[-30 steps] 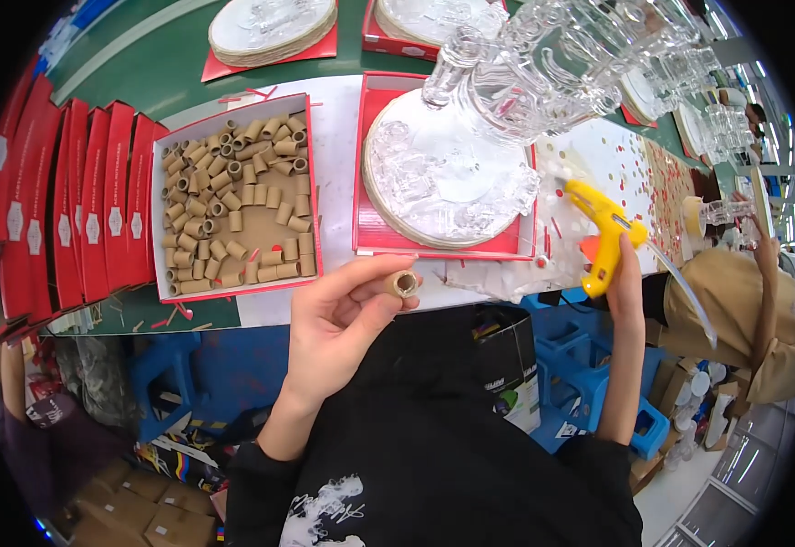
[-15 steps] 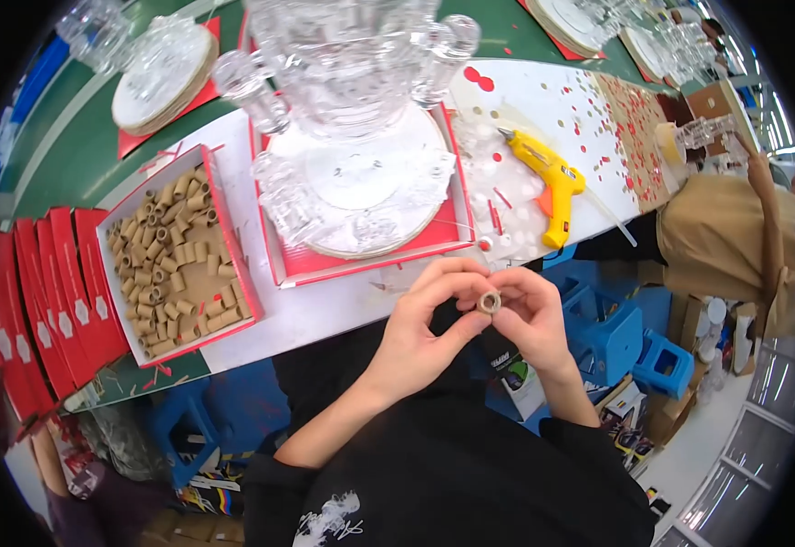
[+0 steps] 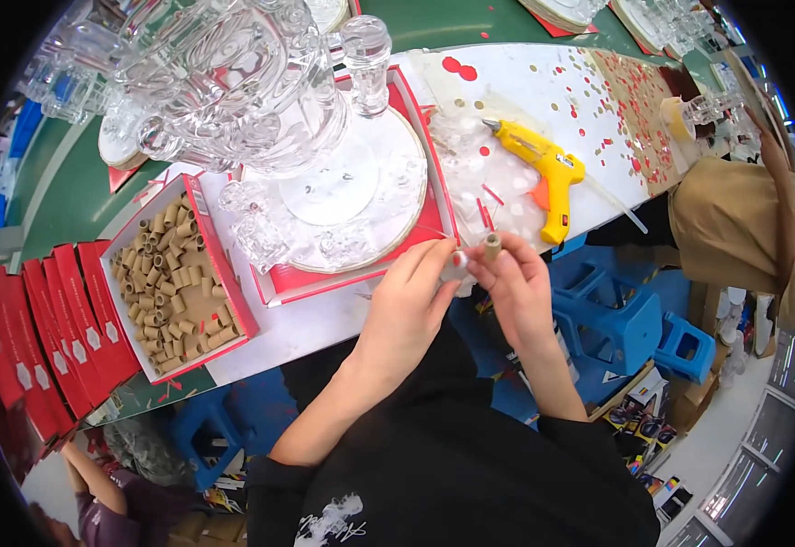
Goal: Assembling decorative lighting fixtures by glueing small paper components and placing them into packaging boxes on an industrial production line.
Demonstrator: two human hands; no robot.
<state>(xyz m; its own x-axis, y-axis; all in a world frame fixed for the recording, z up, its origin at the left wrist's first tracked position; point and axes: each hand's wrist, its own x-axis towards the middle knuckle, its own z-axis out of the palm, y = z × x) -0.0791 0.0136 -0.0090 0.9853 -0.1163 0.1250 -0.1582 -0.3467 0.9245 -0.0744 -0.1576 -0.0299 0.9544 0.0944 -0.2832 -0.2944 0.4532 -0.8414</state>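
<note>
So we've got the little cardboard tube (image 3: 491, 244) pinched upright in our right hand (image 3: 521, 290), long axis pointing up and away from us, just off the table edge (image 3: 325, 314). Our left hand (image 3: 408, 305) is closed round a small pale piece (image 3: 455, 266) touching the tube's lower end, so both hands are right on it. The tube looks matte, tan and stubby, same as the pile in the red tray (image 3: 224, 283) off to our left. Yellow glue gun (image 3: 543, 169) lies just beyond, beside the clear ribbed glass stand (image 3: 233, 82).

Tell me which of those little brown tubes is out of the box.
The tube pinched upright in the right hand; the others lie heaped in the red box.
</note>
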